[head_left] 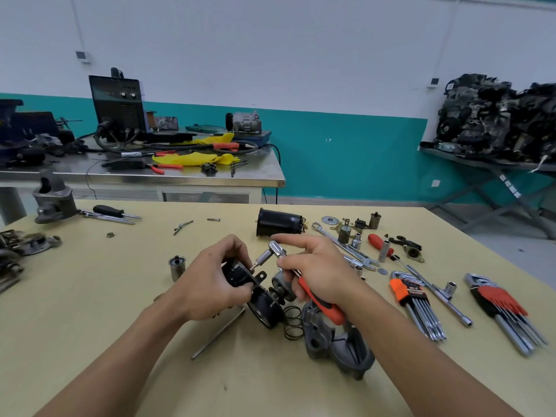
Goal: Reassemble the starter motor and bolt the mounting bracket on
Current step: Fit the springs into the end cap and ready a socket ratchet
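Note:
My left hand (210, 281) grips a black starter part with a bracket ear (240, 276) just above the table. My right hand (319, 269) holds an orange-handled ratchet (322, 302); its silver head and bit (270, 252) point down-left into the black part. Under the hands lie a black round housing (264, 308), a pinion gear (281, 284) and a coil spring (292, 323). A grey cast nose housing (334, 341) lies by my right wrist. The black motor body (278, 222) lies on its side farther back.
Two hex key sets (418, 308) (505, 311), wrenches (346, 245), a red screwdriver (380, 242), sockets and washers crowd the right of the wooden table (105, 326). A steel rod (218, 334) lies at front left, a small cylinder (177, 266) beside it. Another starter housing (54, 200) stands far left.

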A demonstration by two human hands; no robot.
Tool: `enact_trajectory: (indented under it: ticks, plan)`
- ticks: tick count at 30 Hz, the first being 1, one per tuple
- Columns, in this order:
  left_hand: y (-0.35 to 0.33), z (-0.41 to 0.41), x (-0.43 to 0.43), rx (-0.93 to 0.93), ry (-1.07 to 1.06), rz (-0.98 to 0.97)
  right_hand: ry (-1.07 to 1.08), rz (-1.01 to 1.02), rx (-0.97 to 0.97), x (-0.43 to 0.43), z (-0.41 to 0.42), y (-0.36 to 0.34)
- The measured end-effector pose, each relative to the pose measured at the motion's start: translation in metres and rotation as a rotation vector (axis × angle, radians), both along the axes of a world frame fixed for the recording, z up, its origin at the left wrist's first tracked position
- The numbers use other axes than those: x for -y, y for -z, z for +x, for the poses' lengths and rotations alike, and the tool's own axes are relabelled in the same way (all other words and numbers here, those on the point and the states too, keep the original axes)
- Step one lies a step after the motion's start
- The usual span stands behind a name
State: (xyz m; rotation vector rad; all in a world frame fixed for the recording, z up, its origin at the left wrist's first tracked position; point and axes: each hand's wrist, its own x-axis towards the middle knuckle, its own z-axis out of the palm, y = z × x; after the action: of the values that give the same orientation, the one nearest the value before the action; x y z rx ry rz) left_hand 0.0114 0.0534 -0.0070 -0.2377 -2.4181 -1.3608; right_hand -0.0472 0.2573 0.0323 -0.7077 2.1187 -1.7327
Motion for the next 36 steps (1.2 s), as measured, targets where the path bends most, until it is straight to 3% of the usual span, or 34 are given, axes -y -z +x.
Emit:
enact_trajectory:
  ticks: [11,36]
  plan:
    - [-0.001,0.004,-0.004,-0.005,0.042,-0.019,-0.034,-0.043,0.069,-0.012,-0.008,-0.003]
    - [-0.008,0.009,-0.010,-0.102,0.047,-0.117,-0.057,0.026,0.033,-0.011,-0.002,0.001]
